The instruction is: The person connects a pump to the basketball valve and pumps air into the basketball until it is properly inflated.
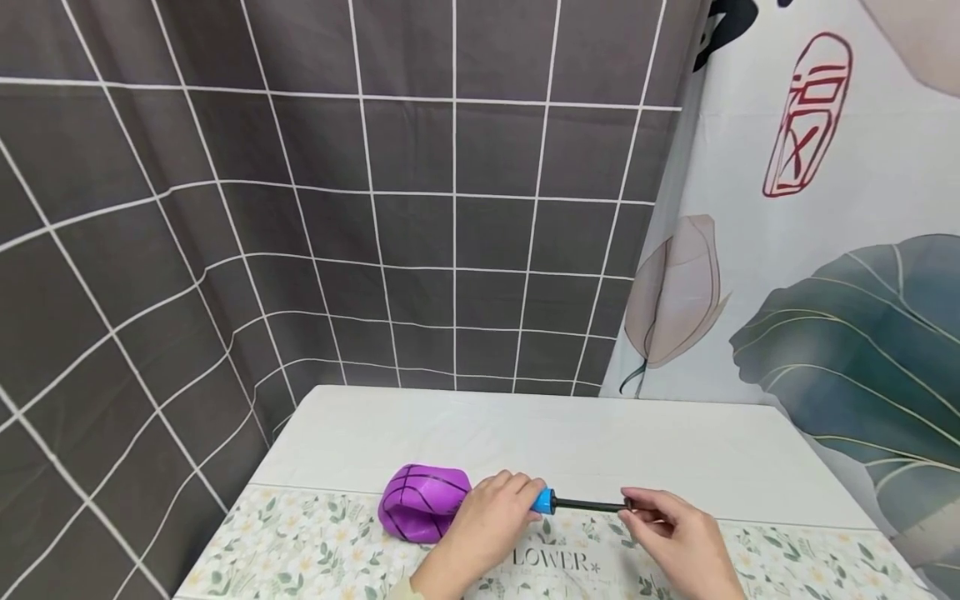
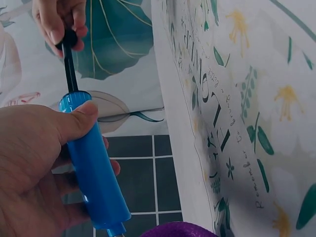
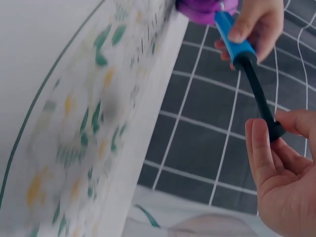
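A blue hand pump [image 2: 98, 173] with a black rod drawn out of its barrel lies between my hands. My left hand [image 1: 491, 521] grips the blue barrel, thumb along its top in the left wrist view. My right hand [image 3: 291, 182] pinches the black knob [image 3: 276, 131] at the rod's end. Left of my left hand sits a purple ball [image 1: 423, 502] with black lines, partly deflated and dented. In the left wrist view the pump's tip points toward the ball; a thin metal piece shows at the tip. The place where it meets the ball is mostly hidden.
The white table [image 1: 525, 433] carries a floral cloth strip [image 1: 300, 542] with printed lettering along its near side. A dark grid-patterned curtain [image 1: 412, 225] hangs behind and at the left. A white curtain [image 1: 750, 275] with leaf prints hangs at the right.
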`<action>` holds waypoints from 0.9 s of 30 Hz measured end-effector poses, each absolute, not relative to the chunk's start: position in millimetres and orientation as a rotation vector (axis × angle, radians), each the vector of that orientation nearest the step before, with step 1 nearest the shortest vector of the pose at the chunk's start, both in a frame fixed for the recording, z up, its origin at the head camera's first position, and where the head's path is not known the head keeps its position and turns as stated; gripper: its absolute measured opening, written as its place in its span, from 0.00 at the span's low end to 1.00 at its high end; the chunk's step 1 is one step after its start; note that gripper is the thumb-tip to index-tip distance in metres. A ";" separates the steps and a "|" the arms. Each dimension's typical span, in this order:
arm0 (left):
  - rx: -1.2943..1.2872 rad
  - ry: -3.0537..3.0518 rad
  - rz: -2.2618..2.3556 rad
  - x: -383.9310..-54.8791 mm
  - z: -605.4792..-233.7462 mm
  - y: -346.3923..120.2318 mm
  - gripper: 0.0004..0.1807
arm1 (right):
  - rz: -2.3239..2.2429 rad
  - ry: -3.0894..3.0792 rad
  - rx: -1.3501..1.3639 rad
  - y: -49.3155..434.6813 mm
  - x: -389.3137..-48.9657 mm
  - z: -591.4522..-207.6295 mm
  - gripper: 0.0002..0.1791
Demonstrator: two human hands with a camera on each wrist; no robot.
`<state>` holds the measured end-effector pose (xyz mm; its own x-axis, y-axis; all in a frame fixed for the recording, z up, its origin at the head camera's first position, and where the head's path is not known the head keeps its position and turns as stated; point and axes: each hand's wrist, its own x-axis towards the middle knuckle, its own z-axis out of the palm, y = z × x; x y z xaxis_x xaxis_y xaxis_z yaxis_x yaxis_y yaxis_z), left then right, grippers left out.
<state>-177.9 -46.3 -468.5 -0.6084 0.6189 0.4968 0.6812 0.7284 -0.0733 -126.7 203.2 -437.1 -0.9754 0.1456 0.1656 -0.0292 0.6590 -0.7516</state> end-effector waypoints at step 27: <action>-1.019 -2.432 -0.110 -173.5 -466.1 -42.6 0.22 | 1.246 -2.573 0.050 167.4 -133.9 -455.0 0.13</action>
<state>-173.5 -42.6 -466.1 -0.5968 0.6473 0.4741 0.6874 0.7173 -0.1139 -133.9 167.4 -455.0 -0.9598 0.0905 0.2655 -0.1521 0.6274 -0.7637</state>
